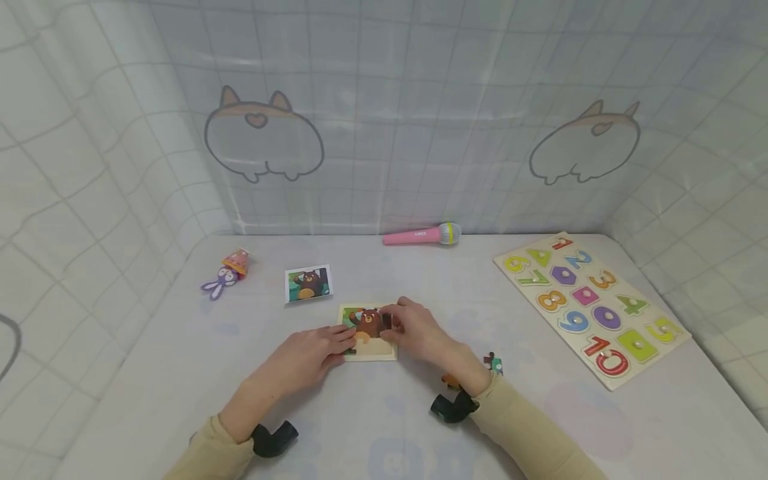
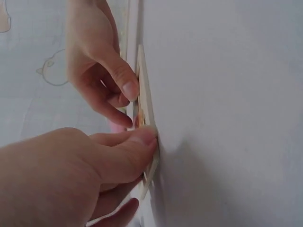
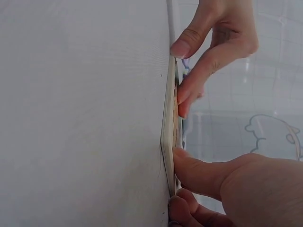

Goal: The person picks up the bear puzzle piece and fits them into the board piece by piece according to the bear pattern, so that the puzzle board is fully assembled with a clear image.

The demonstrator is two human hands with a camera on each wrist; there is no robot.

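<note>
A small wooden bear puzzle board (image 1: 375,347) lies on the table between both hands, its lower part bare wood. My left hand (image 1: 309,355) holds its left side, thumb at the near edge and fingers over the picture. At the right side, my right hand (image 1: 419,331) pinches a dark puzzle piece (image 1: 387,320) against the board, mostly hidden by the fingers. In the left wrist view, the right thumb (image 2: 129,90) meets the board's face. Loose puzzle pieces (image 1: 494,363) lie by the right wrist, partly covered by it.
A bear picture card (image 1: 309,284) lies behind the board. Farther left is a purple bunny toy (image 1: 227,275) with a pink patterned top. A pink toy microphone (image 1: 420,236) rests along the back wall. To the right lies a number-and-shape puzzle board (image 1: 591,307). Curtain-like walls surround the table.
</note>
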